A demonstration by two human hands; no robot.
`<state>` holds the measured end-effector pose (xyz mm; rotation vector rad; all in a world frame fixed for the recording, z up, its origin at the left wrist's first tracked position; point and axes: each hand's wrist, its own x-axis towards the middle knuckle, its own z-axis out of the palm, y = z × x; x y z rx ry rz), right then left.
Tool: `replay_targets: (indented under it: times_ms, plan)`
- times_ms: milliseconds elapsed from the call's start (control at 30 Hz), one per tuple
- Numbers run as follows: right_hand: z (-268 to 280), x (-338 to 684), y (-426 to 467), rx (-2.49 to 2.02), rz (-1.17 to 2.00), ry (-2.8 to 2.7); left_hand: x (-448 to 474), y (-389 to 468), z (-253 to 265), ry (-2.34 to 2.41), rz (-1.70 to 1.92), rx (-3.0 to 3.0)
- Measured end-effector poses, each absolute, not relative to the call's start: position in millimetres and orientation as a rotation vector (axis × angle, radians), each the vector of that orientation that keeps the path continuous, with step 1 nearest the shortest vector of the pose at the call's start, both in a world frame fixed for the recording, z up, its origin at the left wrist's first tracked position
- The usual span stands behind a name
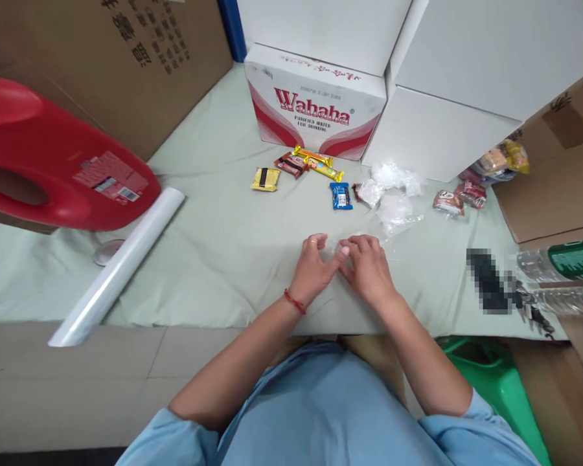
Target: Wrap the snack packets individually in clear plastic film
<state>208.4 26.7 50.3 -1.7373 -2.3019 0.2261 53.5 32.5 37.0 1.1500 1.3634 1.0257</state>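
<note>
- At far left, a big red jug [68,139], with a brown carton [107,71] behind; in front, a long white roll [121,265], lying slantwise and reaching beyond the edge of the table [223,259].
- Before the Wahaha box [315,107]: a yellow packet [265,180], a brown packet [290,163] and yellow bars [323,169]. No outer film visible there, so, by judgement, part of the work still left.
- Near the middle, left hand [317,264]: fingers half bent, thumb close to the other hand's fingertips; firm grasp or not, cannot tell.
- Between both hands, on the table, thin clear film [337,244]: nearly invisible, flat in look, seemingly not yet gathered.
- Just beyond, a blue packet [341,196], equally bare.
- Right hand [369,266]: back upward, fingers bent down at the film; pinching or only pressing, cannot tell.
- To the right, crumpled clear bundles [396,210], whitish and shiny, with a dark reddish edge showing at one; apparently the done part.
- Farther right, small packets [448,202] and bottles [576,260], well apart from the hands.
</note>
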Motion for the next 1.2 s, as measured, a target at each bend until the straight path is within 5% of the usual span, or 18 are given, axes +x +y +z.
replay_targets:
  times_ms: [267,533,800,1067,1200]
  plan:
    - [28,169,-11,-1.630,0.449,-2.409,77,65,24,1.604,1.161,1.311]
    - [15,174,-41,-1.378,0.528,-2.444,71,91,19,1.780,0.526,1.722]
    - [19,199,-68,-1.142,0.785,-2.273,11,72,17,2.071,0.577,1.615]
    - [23,239,-1,-1.871,0.415,-1.574,-11,34,15,2.167,0.962,1.648]
    - [1,235,28,-1.967,0.346,-1.685,-4,33,15,1.727,1.007,1.989]
